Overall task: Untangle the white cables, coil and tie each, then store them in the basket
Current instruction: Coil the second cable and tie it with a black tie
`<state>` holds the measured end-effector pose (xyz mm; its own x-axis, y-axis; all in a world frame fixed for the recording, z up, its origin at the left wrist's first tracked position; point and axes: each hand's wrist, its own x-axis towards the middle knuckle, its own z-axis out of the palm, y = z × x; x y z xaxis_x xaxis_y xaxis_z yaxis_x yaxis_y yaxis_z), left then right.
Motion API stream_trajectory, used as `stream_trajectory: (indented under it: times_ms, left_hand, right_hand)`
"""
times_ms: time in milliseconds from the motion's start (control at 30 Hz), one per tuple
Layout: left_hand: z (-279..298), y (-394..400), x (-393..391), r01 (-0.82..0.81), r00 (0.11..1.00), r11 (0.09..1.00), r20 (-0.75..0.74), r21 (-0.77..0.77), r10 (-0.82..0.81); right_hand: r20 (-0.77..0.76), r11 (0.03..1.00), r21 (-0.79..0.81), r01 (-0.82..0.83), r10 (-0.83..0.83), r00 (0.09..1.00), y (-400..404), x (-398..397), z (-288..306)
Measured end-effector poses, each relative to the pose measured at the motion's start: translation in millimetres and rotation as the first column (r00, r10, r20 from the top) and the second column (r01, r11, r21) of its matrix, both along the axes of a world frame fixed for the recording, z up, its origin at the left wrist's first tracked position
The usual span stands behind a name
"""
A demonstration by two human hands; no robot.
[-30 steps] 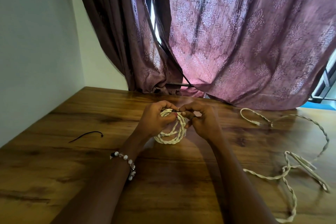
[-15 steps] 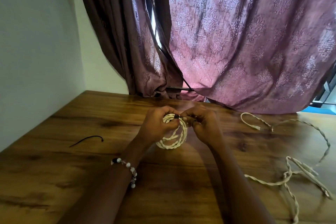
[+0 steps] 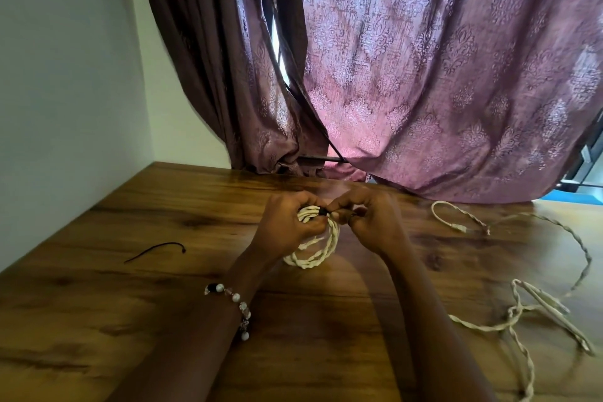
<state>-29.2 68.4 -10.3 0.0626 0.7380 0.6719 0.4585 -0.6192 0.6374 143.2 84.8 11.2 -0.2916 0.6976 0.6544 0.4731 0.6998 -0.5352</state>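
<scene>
I am gripping the coiled cable at table centre in my left hand; right hand fingertips are pinching the black tie, needing a snug, steady pull.

A single head-worn wide-angle view looks forward and down across the wooden tabletop toward its far edge, where a curtain hangs. Both hands, the left hand and right hand, sit close below the lens, mid-frame.
</scene>
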Motion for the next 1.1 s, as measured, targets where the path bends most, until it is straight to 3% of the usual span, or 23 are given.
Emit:
stream_trajectory:
  times_ms: [300, 500, 800, 967, 1100]
  left_hand:
    - [3, -7, 6, 0.034, 0.997, 0.997, -0.067, 0.068, -0.029]
    - [4, -7, 5, 0.041, 0.999, 0.997, -0.036, 0.061, -0.039]
    - [3, -5, 4, 0.035, 0.999, 0.999, -0.020, 0.021, -0.035]
    - [2, -3, 1, 0.016, 1.000, 0.999, 0.024, -0.045, -0.015]
    - [3, -3, 0, 0.023, 0.996, 0.993, 0.092, -0.113, -0.013]
  right_hand:
    - [0.059, 1.000, 0.030, 0.005, -0.007, 0.998, -10, 4, 12]
    - [0.041, 0.998, 0.053, -0.015, 0.013, 0.999, -10, 2, 10]
    - [0.146, 0.988, 0.150, -0.041, 0.018, 0.989, -12, -3, 12]
    - [-0.078, 0.999, -0.050, -0.003, -0.001, 0.997, -7, -3, 5]
    - [-0.247, 0.964, -0.234, -0.126, 0.066, 0.967, -4, -1, 2]
